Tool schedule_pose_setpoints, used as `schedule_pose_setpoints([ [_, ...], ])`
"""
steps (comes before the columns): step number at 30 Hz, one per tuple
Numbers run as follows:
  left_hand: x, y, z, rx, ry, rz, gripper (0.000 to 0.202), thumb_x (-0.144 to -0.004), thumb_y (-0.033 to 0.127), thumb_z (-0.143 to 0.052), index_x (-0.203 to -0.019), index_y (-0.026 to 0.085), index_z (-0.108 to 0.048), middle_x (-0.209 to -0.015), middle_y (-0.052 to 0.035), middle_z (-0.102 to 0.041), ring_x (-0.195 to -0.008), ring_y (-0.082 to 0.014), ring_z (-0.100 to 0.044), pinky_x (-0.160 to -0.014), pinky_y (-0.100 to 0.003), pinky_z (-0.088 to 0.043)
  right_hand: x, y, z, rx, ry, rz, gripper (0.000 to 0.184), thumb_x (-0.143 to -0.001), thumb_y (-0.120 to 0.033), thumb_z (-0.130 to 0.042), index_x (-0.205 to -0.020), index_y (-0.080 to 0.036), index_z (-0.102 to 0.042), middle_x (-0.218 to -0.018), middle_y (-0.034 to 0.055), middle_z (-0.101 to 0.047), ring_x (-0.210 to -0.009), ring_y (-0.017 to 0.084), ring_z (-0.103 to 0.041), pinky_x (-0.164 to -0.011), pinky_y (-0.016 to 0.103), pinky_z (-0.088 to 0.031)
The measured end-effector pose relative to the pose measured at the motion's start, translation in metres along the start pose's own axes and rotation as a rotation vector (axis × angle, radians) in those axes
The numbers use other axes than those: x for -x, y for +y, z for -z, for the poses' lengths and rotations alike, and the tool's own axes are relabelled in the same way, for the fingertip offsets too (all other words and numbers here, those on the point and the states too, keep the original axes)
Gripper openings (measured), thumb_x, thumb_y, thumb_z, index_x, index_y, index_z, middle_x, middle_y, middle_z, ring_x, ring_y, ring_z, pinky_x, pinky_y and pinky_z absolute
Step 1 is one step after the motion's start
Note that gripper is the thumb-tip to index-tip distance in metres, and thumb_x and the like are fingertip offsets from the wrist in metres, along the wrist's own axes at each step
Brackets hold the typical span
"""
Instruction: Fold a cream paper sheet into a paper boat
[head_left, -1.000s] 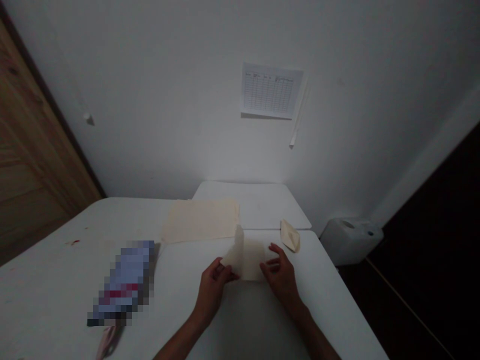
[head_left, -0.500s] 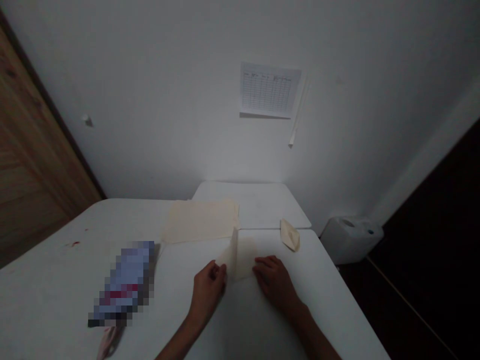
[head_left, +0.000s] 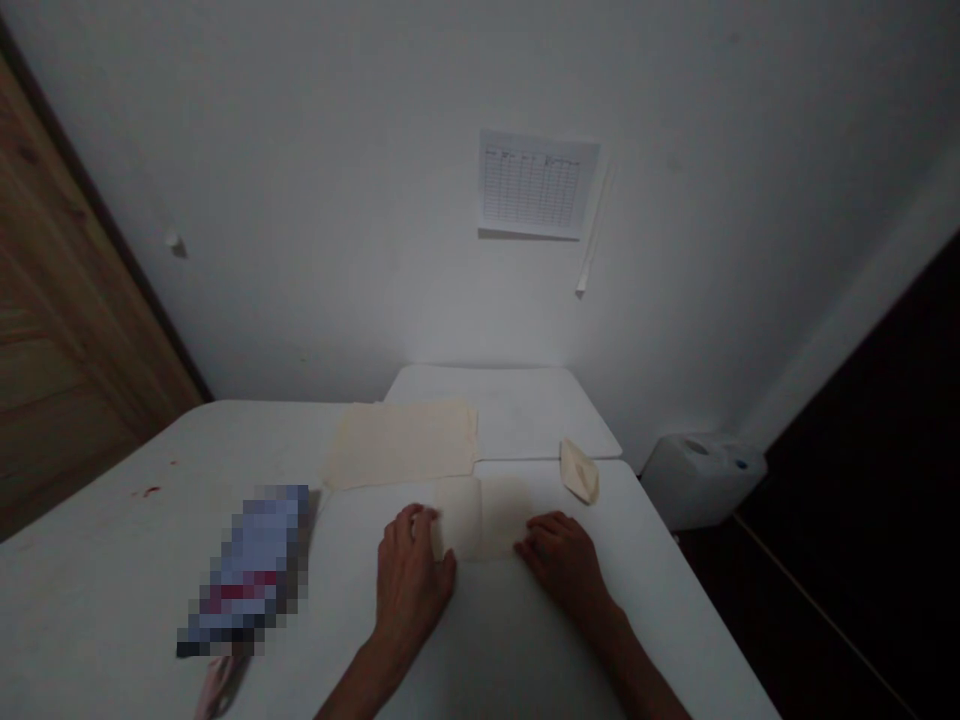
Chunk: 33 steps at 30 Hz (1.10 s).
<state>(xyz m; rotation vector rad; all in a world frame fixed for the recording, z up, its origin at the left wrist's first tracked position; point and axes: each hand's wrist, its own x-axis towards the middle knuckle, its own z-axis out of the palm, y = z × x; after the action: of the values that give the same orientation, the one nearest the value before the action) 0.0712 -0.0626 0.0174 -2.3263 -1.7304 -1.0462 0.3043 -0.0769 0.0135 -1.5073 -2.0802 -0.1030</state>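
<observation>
A thin cream sheet point(head_left: 459, 515) with a crease down its middle lies spread on the white table in front of me. My left hand point(head_left: 412, 565) rests at its left edge, thumb and fingers apart, fingertips touching the sheet. At the right edge is my right hand point(head_left: 562, 560), its fingers loosely bent and apart from the thumb, touching the sheet's border. Beyond my right hand sits a small folded cream piece point(head_left: 579, 472). Behind the creased sheet, a larger stack of cream sheets point(head_left: 405, 442) lies flat.
A blurred-out bluish packet point(head_left: 255, 560) lies left on the white table point(head_left: 97, 590), with a pinkish object point(head_left: 216, 685) below it. A printed chart point(head_left: 538, 187) hangs on the wall. On the floor to the right stands a white plastic container point(head_left: 701, 480).
The left half of the sheet was raised in my left hand and now lies flat. My left hand has let go and spread its fingers; my right hand has shifted slightly right.
</observation>
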Motion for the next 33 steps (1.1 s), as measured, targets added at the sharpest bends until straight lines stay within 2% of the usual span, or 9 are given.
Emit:
schedule_pose_setpoints([
  [3,-0.001,-0.006,-0.005,0.086,-0.104,-0.269,0.062,-0.069,0.0,-0.044,-0.129,0.017,-0.045,-0.145,-0.0139,-0.037,-0.133,-0.0295,-0.034,-0.104,-0.052,-0.035,0.0,0.001,0.002,-0.043,0.004,0.003,0.013,-0.084,-0.026,-0.063,-0.073,-0.022,-0.067,-0.089,0.0043,-0.07,-0.087,0.021,-0.06,-0.081,0.034,-0.047],
  [5,0.0,-0.009,-0.007,0.149,-0.256,-0.433,0.071,-0.068,-0.004,-0.04,-0.134,0.021,-0.042,-0.149,-0.0087,-0.036,-0.136,-0.0237,-0.033,-0.108,-0.049,-0.034,0.0,0.004,0.004,-0.072,0.0,-0.002,0.01,-0.083,-0.025,-0.064,-0.073,-0.022,-0.067,-0.088,0.0035,-0.07,-0.087,0.02,-0.06,-0.082,0.034,-0.046],
  [7,0.001,-0.011,-0.007,0.184,-0.37,-0.501,0.066,-0.074,0.0,-0.042,-0.136,0.022,-0.042,-0.147,-0.0072,-0.039,-0.135,-0.0225,-0.036,-0.109,-0.047,-0.035,0.001,0.007,0.006,-0.098,-0.006,-0.011,0.006,-0.081,-0.025,-0.066,-0.076,-0.023,-0.068,-0.088,0.0028,-0.069,-0.087,0.021,-0.06,-0.082,0.035,-0.046],
  [11,0.001,-0.006,0.001,0.195,-0.457,-0.49,0.05,-0.083,0.021,-0.054,-0.133,0.022,-0.048,-0.144,-0.0091,-0.044,-0.132,-0.0275,-0.04,-0.106,-0.049,-0.037,0.004,0.016,0.009,-0.14,-0.013,-0.016,0.008,-0.081,-0.022,-0.065,-0.086,-0.024,-0.07,-0.093,0.0036,-0.07,-0.091,0.021,-0.061,-0.084,0.038,-0.047],
  [17,-0.005,0.008,0.009,0.146,-0.487,-0.506,0.043,-0.086,0.022,-0.054,-0.128,0.026,-0.053,-0.141,-0.009,-0.048,-0.125,-0.0287,-0.047,-0.1,-0.05,-0.039,0.007,0.012,0.005,-0.209,-0.05,0.099,0.039,-0.08,-0.005,-0.05,-0.108,-0.026,-0.068,-0.12,0.0049,-0.064,-0.113,0.022,-0.056,-0.096,0.042,-0.046],
  [20,-0.007,0.01,0.008,0.14,-0.475,-0.493,0.037,-0.085,0.023,-0.057,-0.121,0.025,-0.058,-0.135,-0.0085,-0.054,-0.121,-0.0294,-0.05,-0.097,-0.049,-0.041,0.009,0.002,0.005,-0.244,-0.112,0.143,0.048,-0.078,0.0,-0.044,-0.112,-0.026,-0.067,-0.124,0.003,-0.062,-0.119,0.02,-0.053,-0.1,0.039,-0.045],
  [25,-0.006,0.008,0.005,0.154,-0.462,-0.475,0.026,-0.084,0.025,-0.059,-0.11,0.025,-0.063,-0.128,-0.0059,-0.06,-0.118,-0.0282,-0.053,-0.096,-0.048,-0.042,0.007,-0.012,0.005,-0.19,-0.106,0.13,0.025,-0.083,-0.013,-0.055,-0.1,-0.023,-0.07,-0.116,0.0047,-0.066,-0.113,0.023,-0.056,-0.1,0.04,-0.045],
  [28,-0.003,0.006,0.003,0.153,-0.445,-0.485,0.033,-0.08,0.031,-0.065,-0.112,0.024,-0.062,-0.129,-0.0073,-0.059,-0.117,-0.0295,-0.053,-0.096,-0.049,-0.042,0.006,-0.017,0.003,-0.177,-0.07,0.086,0.013,-0.082,-0.021,-0.061,-0.092,-0.022,-0.069,-0.111,0.0057,-0.067,-0.108,0.024,-0.058,-0.097,0.039,-0.047],
  [33,-0.001,0.007,-0.001,0.127,-0.411,-0.459,0.031,-0.078,0.028,-0.065,-0.109,0.024,-0.064,-0.128,-0.0076,-0.06,-0.115,-0.0299,-0.054,-0.096,-0.049,-0.043,0.004,-0.018,0.001,-0.219,-0.047,0.047,0.009,-0.083,-0.018,-0.06,-0.088,-0.021,-0.067,-0.109,0.0058,-0.067,-0.107,0.022,-0.058,-0.096,0.036,-0.047],
])
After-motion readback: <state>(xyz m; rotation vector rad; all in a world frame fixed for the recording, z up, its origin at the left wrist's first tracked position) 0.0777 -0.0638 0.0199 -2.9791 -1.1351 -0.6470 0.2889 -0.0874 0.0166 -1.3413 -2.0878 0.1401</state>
